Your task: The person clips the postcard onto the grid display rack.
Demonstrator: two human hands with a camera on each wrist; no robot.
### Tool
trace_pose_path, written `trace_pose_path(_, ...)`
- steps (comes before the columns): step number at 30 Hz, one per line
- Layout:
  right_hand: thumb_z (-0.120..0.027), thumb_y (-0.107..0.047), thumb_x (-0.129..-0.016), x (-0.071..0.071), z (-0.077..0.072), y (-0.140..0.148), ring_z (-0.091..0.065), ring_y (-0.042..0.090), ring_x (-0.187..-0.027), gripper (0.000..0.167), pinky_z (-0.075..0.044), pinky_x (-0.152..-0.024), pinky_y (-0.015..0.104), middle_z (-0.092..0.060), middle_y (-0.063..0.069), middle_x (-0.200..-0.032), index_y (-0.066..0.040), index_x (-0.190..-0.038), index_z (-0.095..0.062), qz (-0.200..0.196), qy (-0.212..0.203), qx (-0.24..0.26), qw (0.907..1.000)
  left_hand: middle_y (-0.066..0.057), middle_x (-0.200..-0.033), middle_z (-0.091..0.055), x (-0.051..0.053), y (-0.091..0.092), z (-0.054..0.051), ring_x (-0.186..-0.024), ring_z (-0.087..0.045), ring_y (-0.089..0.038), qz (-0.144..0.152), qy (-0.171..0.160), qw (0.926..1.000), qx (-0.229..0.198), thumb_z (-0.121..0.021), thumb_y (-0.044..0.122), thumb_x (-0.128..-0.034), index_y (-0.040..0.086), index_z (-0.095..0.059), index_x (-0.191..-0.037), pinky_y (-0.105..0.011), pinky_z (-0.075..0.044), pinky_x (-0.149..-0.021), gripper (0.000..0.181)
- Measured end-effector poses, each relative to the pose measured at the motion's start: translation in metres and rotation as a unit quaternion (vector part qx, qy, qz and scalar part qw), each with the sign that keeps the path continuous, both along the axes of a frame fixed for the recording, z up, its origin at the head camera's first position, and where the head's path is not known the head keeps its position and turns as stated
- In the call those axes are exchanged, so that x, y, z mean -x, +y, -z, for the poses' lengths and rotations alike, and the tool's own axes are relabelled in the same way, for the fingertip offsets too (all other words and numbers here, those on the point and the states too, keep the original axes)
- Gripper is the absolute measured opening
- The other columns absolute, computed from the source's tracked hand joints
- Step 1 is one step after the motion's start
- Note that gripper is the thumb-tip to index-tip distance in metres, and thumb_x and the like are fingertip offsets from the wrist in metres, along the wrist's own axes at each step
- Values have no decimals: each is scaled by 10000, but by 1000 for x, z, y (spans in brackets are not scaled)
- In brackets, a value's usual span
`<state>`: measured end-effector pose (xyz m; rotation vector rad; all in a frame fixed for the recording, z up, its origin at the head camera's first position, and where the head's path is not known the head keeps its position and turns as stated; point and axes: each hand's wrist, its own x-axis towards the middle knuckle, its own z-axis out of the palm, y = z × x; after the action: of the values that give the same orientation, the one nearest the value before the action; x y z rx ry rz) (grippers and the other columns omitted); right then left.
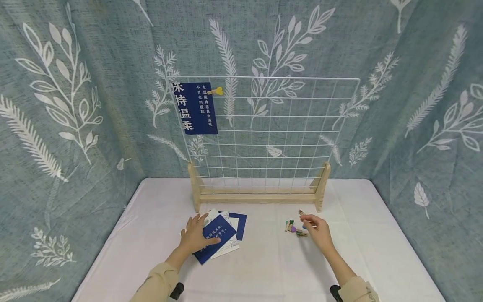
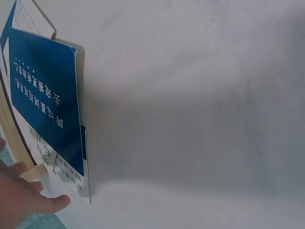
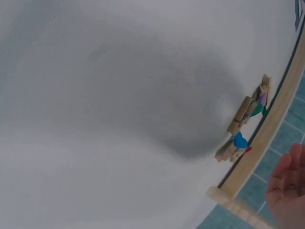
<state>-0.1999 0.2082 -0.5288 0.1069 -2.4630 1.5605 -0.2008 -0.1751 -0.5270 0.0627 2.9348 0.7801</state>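
Note:
My left hand (image 1: 196,235) is over the left side of a loose pile of cards, its fingers spread and thumb across the dark blue card (image 1: 222,233) on top. That card (image 2: 47,95) shows white writing in the left wrist view. White cards (image 1: 226,250) and another blue card (image 1: 242,226) stick out beneath. My right hand (image 1: 318,233) pinches a small wooden clothespin (image 1: 301,212) at its fingertips. Several clothespins (image 1: 290,226) with coloured hearts lie just left of it. In the right wrist view, my hand (image 3: 288,188) is cut off, hiding its grip.
A white wire grid (image 1: 279,126) stands at the back in a wooden base (image 1: 256,198). At its upper left hangs a blue card (image 1: 200,113), held by a clothespin with a yellow heart (image 1: 217,91). Leaf-patterned cloth (image 1: 75,126) surrounds the white table (image 1: 264,272).

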Motion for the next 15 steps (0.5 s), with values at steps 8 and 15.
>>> trace_pose_path(8,-596,48,-865,-2,8,2,-556,-41,-707,109,-501,-645,143,-673,264,-946,95,-934,-665,61,-36,21,10000,-352,-1486,-162,-1,2,-1,-1351,-126,-584,31,-505,9983,296,-838,496,-596,10,-226,-1458,-793,-169,-974,1164)
trace_pose_path(15,-603,28,-875,-5,6,-5,-612,54,-763,120,-511,-683,155,-666,273,-995,102,-950,-661,-197,-80,215,9995,-362,-1487,-143,-3,-1,10,-1358,-119,-576,-30,-831,9956,441,-851,508,-568,-58,-186,-1453,-788,-141,-991,1243)
